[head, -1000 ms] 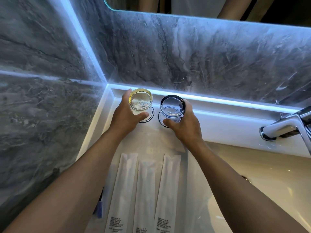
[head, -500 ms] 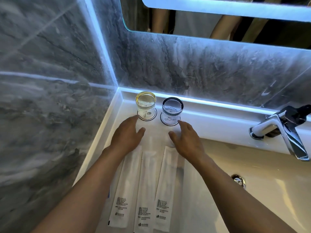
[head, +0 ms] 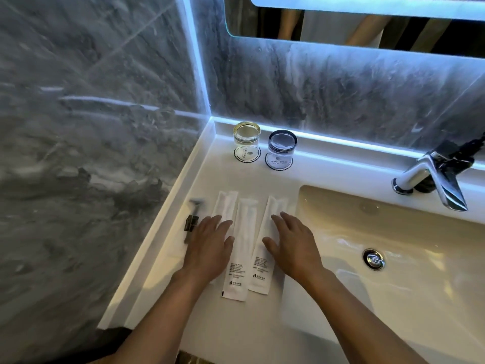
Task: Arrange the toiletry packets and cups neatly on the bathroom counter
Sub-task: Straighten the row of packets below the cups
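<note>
Flat left hand (head: 208, 249), right hand (head: 294, 248), packets (head: 237, 258) pointing toward cups (head: 281, 149)

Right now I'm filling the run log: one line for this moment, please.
phase: aligning packets | left hand: flat on left packet | right hand: flat on right packet | cups: on coasters, untouched

I count three white packets (head: 240, 248), two cups (head: 246, 139), two round coasters (head: 278, 162), one razor (head: 193, 219), one faucet (head: 430, 177).

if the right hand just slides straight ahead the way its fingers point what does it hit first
Likely nothing soon: the right hand lies on the right packet, fingers aimed toward the blue-rimmed cup. Bare counter comes first, then probably that cup.
</note>
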